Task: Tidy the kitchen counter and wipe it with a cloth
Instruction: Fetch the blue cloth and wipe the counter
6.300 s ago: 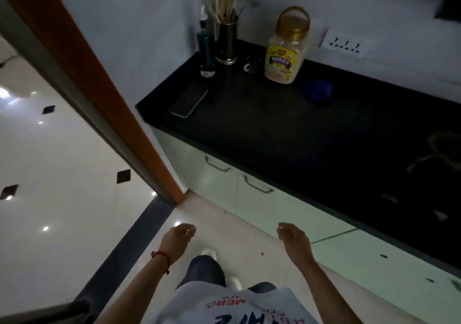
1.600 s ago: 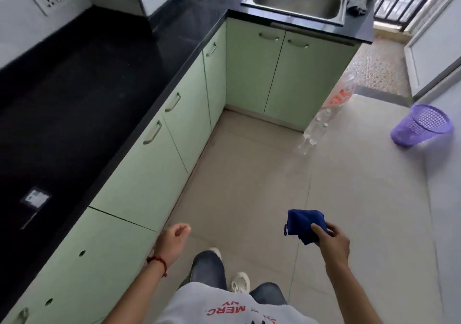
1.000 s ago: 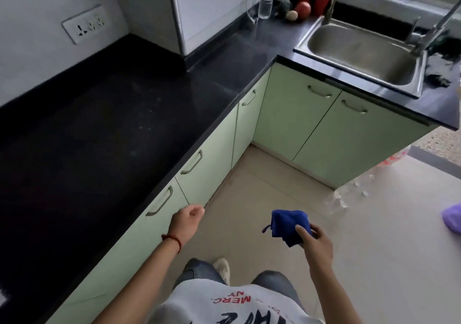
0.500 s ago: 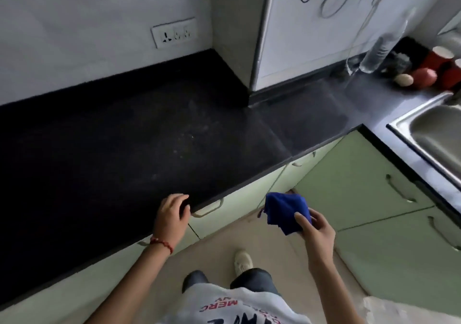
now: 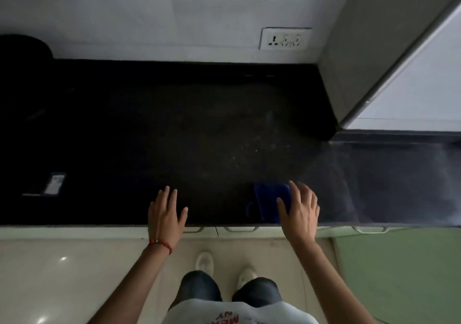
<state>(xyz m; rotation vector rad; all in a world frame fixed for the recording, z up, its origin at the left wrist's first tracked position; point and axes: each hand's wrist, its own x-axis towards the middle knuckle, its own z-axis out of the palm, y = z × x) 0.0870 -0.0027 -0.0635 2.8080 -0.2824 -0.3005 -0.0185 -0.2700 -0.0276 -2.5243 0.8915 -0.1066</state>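
The black kitchen counter runs across the view below a white wall. A folded blue cloth lies flat on it near the front edge. My right hand is spread with straight fingers, its thumb over the cloth's right side. My left hand lies flat and open on the counter's front edge, a red bead bracelet on its wrist. Faint dusty specks show on the counter behind the cloth.
A small white card or label lies on the counter at the left. A wall socket sits above the counter. A grey pillar blocks the back right corner. Pale green cabinets with handles stand below.
I have turned to face the counter. The blue cloth, gripped in my right hand in the air before, now lies on the counter. My left hand has flattened on the counter edge.
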